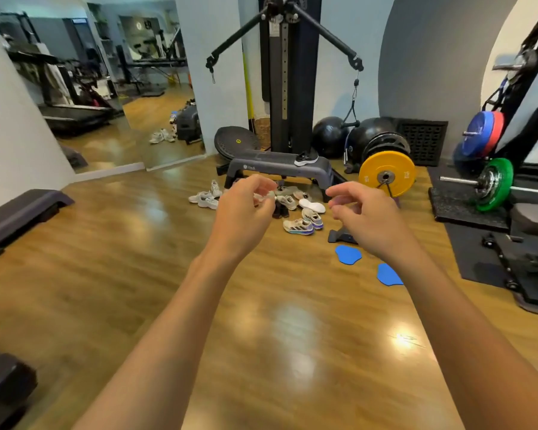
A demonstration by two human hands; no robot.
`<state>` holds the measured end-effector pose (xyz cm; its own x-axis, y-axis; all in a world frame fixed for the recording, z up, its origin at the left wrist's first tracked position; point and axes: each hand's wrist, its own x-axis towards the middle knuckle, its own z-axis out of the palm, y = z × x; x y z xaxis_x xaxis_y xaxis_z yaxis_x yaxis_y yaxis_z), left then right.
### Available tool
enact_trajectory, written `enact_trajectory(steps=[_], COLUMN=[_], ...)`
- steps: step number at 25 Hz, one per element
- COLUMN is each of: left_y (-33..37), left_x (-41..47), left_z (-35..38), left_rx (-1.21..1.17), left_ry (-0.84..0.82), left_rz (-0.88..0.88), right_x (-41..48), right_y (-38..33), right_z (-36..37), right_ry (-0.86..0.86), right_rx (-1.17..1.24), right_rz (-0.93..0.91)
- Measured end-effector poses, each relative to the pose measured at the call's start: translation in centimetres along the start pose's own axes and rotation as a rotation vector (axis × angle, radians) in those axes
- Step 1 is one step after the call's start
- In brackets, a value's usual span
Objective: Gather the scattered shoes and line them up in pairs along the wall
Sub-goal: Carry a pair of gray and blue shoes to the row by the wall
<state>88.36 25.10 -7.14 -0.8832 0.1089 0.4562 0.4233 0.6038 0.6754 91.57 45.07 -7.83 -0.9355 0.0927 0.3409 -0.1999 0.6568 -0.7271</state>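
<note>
Reaching forward side by side, both bare forearms stretch out over the wooden floor point(137, 259), palms turned down and inward. Left hand point(246, 206) sits at about 11 o'clock from frame centre, fingers curled loosely with thumb and fingertips near each other, nothing gripped that I can make out. Right hand point(364, 215) is at 1 o'clock, fingers half-bent and spread, also empty. Neither touches a shoe.

Scattered shoes point(298, 209) lie in a loose heap on the floor beyond the hands, at 12 o'clock, just in front of the grey step platform point(277, 164). White pair point(205, 198) sits at the heap's 9 o'clock edge; a white-and-purple pair point(305, 223) at its 5 o'clock. One dark shoe point(306, 158) rests on top of the platform. Two blue pads point(348, 254) lie on the floor under the right wrist. Yellow weight plate point(385, 173) stands at 2 o'clock.
</note>
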Motion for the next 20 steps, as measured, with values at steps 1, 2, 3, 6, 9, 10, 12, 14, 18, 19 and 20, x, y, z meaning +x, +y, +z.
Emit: enact_trajectory(steps=[1, 2, 3, 6, 9, 10, 12, 14, 18, 19, 20], left_y=[-1.1, -2.3, -3.5, -6.2, -8.2, -8.9, -10.3, -11.8, -15.5, -16.5, -17.3], left_x=[2.7, 5.4, 8.1, 16.3, 24.0, 26.7, 31.5, 36.0, 43.7, 46.1, 48.4], left_z=[1.6, 3.3, 5.2, 10.8, 15.8, 17.7, 21.6, 25.6, 32.7, 34.7, 36.6], left_rx=[-0.006, -0.011, -0.013, 0.001, 0.007, 0.006, -0.012, -0.026, -0.012, 0.002, 0.017], left_ry=[0.003, 0.002, -0.008, -0.067, -0.115, -0.126, -0.157, -0.179, -0.183, -0.181, -0.182], left_rz=[-0.006, -0.011, -0.011, 0.027, 0.040, 0.038, 0.008, -0.024, -0.097, -0.125, -0.156], right_x=[2.8, 5.5, 8.0, 15.4, 21.7, 24.1, 28.8, 33.8, 43.2, 46.3, 49.1], right_y=[1.3, 2.6, 3.9, 8.0, 11.7, 13.2, 16.5, 20.4, 27.9, 29.9, 31.7], right_z=[0.7, 1.4, 2.1, 3.0, 2.4, 2.0, 1.5, 1.5, 3.2, 3.7, 4.0], right_ry=[-0.017, -0.029, -0.033, -0.010, -0.018, -0.012, 0.012, 0.029, -0.021, -0.048, -0.081], right_rx=[-0.005, -0.019, -0.039, -0.090, -0.126, -0.133, -0.119, -0.098, -0.046, -0.027, -0.015], right_rz=[-0.005, -0.004, 0.004, 0.043, 0.106, 0.121, 0.162, 0.191, 0.189, 0.192, 0.202])
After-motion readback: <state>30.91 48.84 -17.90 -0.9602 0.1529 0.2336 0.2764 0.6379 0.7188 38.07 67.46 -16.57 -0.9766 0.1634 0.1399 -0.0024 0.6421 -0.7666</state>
